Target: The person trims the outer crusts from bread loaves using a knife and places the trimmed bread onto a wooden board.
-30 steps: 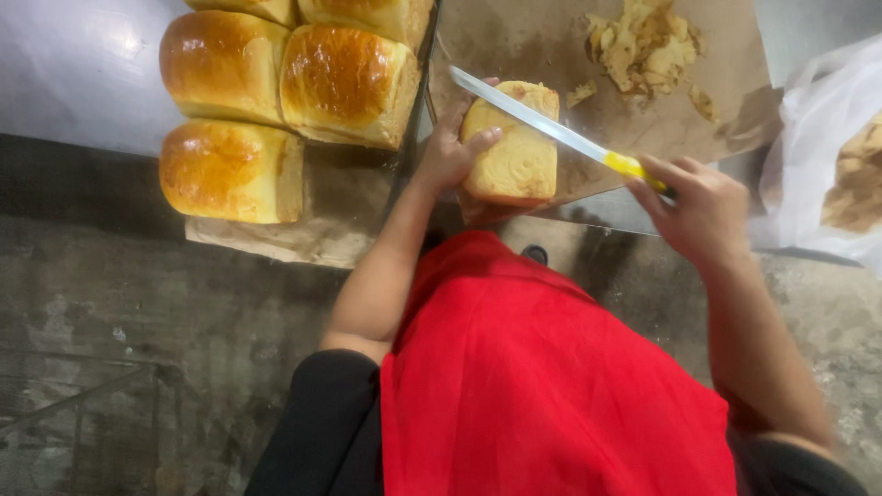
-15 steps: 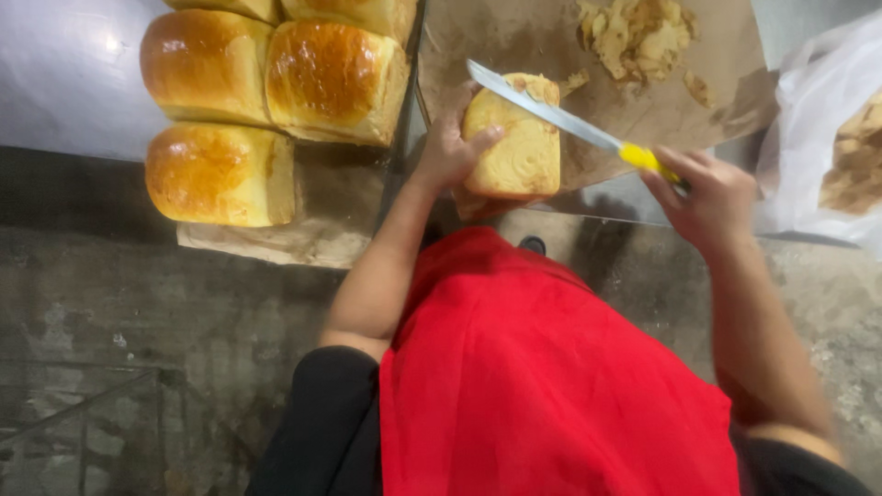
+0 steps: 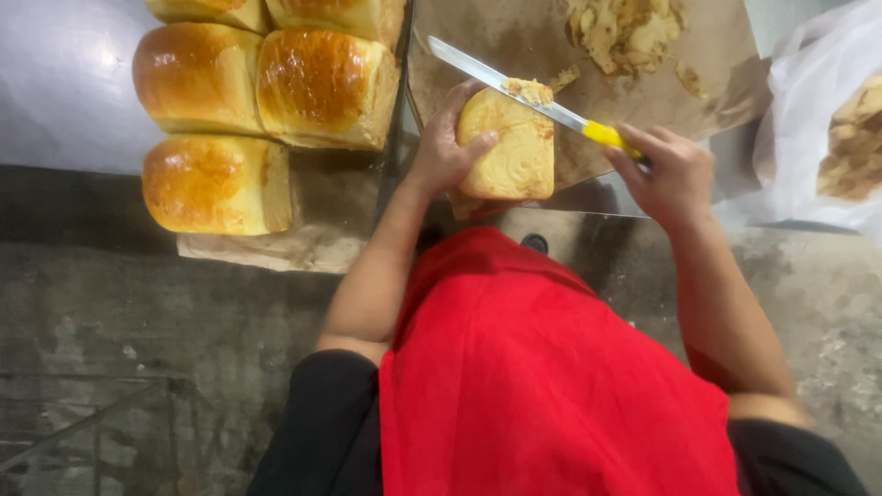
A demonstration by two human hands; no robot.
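Left hand (image 3: 447, 147) clamps loaf (image 3: 510, 149) on edge at desk (image 3: 606, 197) front. Right hand (image 3: 669, 174) grips knife (image 3: 528, 92); blade runs left-right across loaf's far top, w/ crumbs on it.

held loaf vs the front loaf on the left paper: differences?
Held loaf: gripped by the left hand, pale matte side showing, knife across its top edge. Front loaf: lies untouched on brown paper, glossy golden crust up. Both are similar block-shaped bread loaves.
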